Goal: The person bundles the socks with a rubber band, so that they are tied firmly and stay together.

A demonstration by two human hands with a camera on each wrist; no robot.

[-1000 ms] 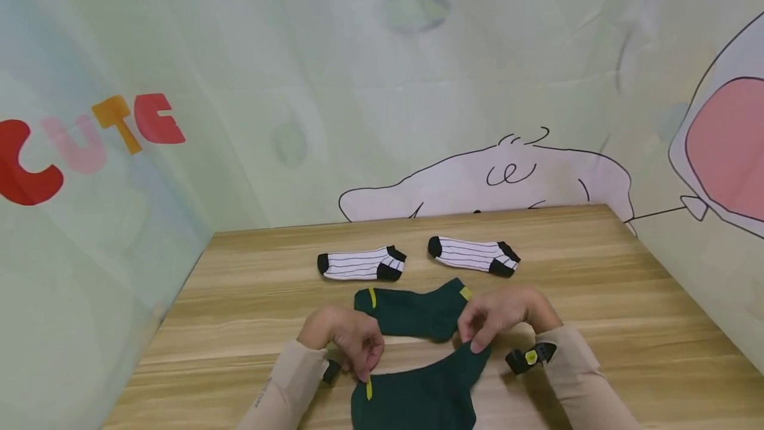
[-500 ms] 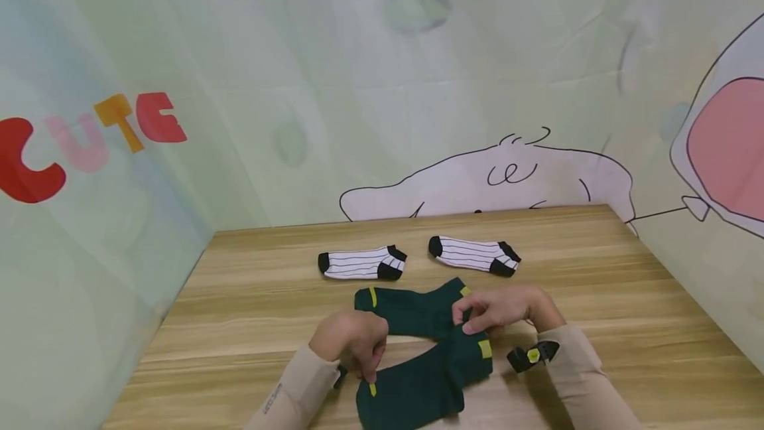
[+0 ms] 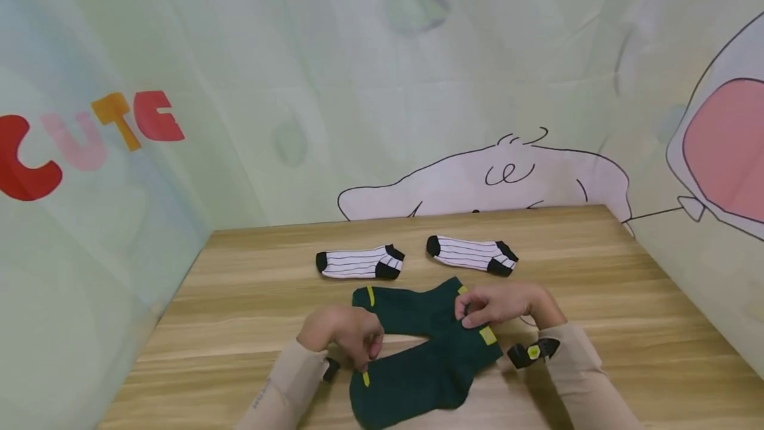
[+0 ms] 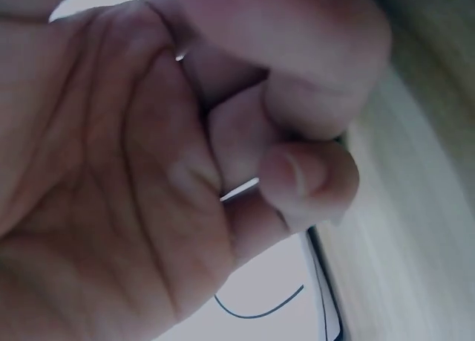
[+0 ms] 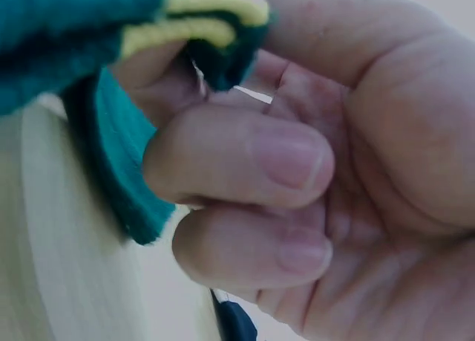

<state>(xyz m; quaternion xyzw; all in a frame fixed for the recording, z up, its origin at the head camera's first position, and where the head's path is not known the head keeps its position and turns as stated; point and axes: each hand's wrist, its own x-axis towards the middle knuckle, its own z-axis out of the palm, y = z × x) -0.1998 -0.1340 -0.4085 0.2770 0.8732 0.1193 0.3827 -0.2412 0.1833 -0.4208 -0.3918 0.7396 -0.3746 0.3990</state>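
Observation:
Two dark green ankle socks with yellow marks lie one before the other in the head view. My left hand [image 3: 346, 336] pinches the toe end of the near green sock [image 3: 412, 380], at its yellow stripe. At the other end, my right hand [image 3: 504, 304] pinches the cuff between thumb and forefinger. In the right wrist view the held cuff [image 5: 59, 36] shows a yellow band, and my other fingers [image 5: 237, 155] curl below it. The near sock's ankle part overlaps the far green sock [image 3: 396, 310]. The left wrist view shows curled fingers [image 4: 319, 96], with the sock hidden.
Two white striped ankle socks with black toes and heels, a left one [image 3: 358, 263] and a right one [image 3: 471, 254], lie farther back on the wooden table [image 3: 256, 297]. A printed cloth backdrop [image 3: 251, 85] encloses the table's back and sides.
The near sock's cuff end has moved away from me, over the far sock's ankle, and its yellow cuff patch has come into view. My right hand has shifted slightly up with it.

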